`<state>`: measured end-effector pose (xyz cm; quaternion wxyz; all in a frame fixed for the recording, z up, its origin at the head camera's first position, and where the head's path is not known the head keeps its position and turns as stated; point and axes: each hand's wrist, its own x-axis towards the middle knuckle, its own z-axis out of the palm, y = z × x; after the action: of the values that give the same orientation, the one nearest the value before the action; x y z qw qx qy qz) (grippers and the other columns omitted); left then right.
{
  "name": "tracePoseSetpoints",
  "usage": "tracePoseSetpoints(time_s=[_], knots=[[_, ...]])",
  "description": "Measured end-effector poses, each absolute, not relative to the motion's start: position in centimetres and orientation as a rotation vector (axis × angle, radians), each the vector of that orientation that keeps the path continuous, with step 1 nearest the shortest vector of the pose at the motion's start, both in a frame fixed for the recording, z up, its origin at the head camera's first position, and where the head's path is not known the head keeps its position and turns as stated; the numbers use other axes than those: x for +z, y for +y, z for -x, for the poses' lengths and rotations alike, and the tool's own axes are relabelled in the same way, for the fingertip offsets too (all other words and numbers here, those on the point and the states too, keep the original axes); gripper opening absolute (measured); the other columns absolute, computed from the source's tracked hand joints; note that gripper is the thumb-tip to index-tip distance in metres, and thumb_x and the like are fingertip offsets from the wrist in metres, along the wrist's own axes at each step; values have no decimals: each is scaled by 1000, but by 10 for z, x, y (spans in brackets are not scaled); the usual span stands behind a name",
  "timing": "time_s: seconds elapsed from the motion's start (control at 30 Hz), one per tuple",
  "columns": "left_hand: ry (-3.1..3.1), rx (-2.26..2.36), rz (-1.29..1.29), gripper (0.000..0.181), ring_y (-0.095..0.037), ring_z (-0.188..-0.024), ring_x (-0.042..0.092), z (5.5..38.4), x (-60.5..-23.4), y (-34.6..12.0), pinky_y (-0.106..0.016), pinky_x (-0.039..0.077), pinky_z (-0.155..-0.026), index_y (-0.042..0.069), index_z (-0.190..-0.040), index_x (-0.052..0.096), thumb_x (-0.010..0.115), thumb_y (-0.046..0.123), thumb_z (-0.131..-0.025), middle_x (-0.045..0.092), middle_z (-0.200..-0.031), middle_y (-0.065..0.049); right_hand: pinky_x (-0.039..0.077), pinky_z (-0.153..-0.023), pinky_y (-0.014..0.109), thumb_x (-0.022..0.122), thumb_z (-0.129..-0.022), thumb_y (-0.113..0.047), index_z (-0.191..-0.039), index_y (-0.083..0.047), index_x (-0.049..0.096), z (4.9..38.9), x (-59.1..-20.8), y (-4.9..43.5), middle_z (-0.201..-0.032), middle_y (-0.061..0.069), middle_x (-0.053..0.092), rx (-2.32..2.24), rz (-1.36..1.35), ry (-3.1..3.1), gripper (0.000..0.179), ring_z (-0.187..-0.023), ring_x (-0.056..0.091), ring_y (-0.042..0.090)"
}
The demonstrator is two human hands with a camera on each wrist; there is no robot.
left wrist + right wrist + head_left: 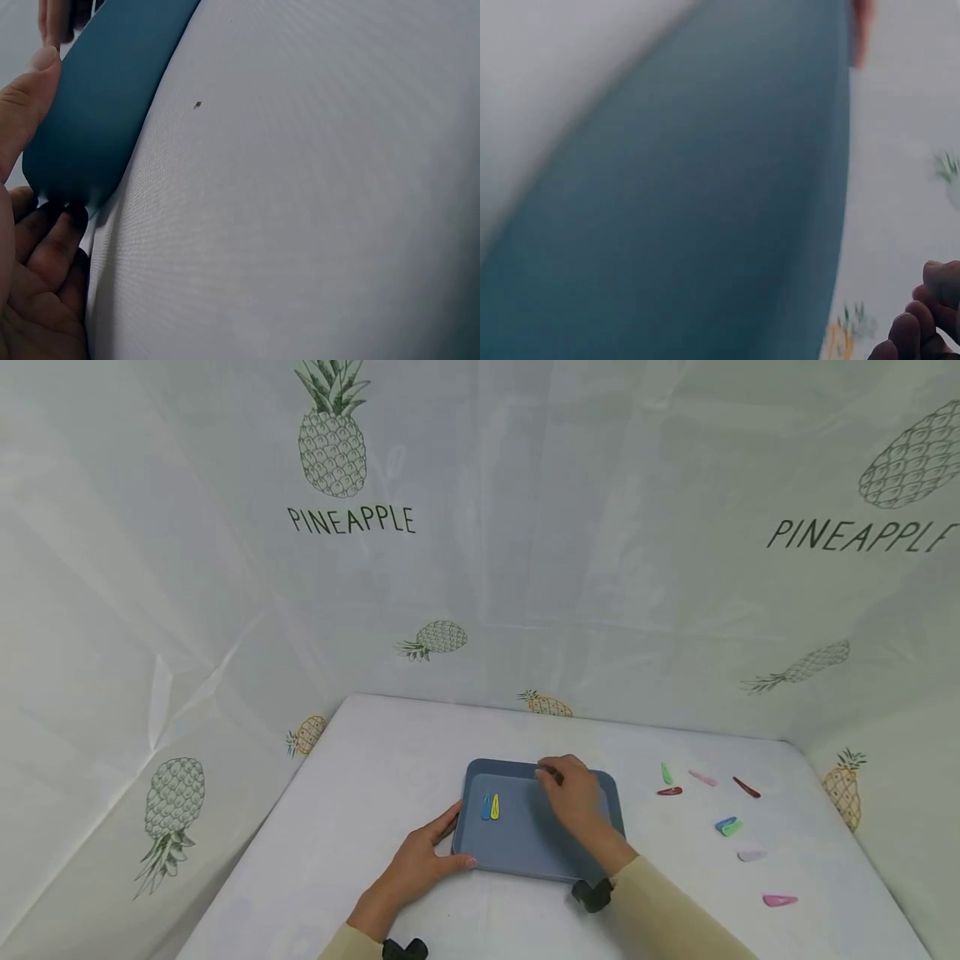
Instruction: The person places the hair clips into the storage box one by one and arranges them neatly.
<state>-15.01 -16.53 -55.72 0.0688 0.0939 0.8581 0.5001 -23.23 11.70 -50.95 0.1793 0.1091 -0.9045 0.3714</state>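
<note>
Nearest: black wrist mount (405,950) below left hand (422,865). Left fingers bent against the tray's left wall, thumb at its near rim, so this hand grips the corner of the blue-grey rectangular tray (517,852). Second black wrist mount (592,896) on right wrist. Pink snap hair clip (780,901) on white table (480,927), well right of both hands' fingers; pale lilac clip (752,856) a bit farther. In tray, between left and right fingers: blue clip (486,807) and yellow clip (495,807), side by side. Right hand (576,797) over tray's far part, fingers curled, thumb near index; can't tell if anything's pinched. Right of right fingers, on table: blue-and-green clip pair (727,826), red clip (670,791), dark red clip (746,787), light pink clip (703,778), green clip (667,774). Beyond all fingers: pineapple-print curtain (525,560).
</note>
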Motion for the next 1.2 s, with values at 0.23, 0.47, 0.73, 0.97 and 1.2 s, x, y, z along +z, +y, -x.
tracePoseSetpoints(time_s=[0.23,0.47,0.73,0.97,1.2], knots=[[2578,1488,-268,99,-35,-154,42,151,-561,-166,-66,30,-124,26,-166,36,87,50,-84,49,-162,-8,49,-63,30,76,-98,-12,-114,-4,79,234,-498,184,-96,11,73,996,-241,-2459,18,-81,65,23],[2559,1506,-236,99,-32,-154,41,152,-564,-168,-64,29,-126,28,-165,37,88,51,-83,48,-163,-5,50,-68,27,71,-103,-18,-130,-6,74,236,-501,245,-117,17,72,1076,-34,-2554,30,-98,67,30],[2559,1524,-246,99,-33,-154,42,152,-565,-168,-65,29,-125,25,-165,38,88,49,-84,48,-163,-5,49,-74,30,61,-107,-21,-149,-7,59,235,-507,293,-144,25,62,1299,253,-2650,45,-117,66,43],[2558,1541,-260,98,-36,-153,42,151,-563,-167,-66,29,-125,23,-165,38,88,46,-84,48,-163,-8,49,-101,66,56,-104,-15,-154,-3,51,238,-515,305,-152,37,49,1339,405,-2734,51,-137,47,56],[2539,1548,-264,98,-37,-155,39,151,-561,-164,-67,27,-125,23,-165,37,89,43,-85,48,-163,-7,41,-109,70,54,-101,-9,-149,3,53,241,-522,308,-148,38,51,1243,436,-2808,50,-137,45,58]])
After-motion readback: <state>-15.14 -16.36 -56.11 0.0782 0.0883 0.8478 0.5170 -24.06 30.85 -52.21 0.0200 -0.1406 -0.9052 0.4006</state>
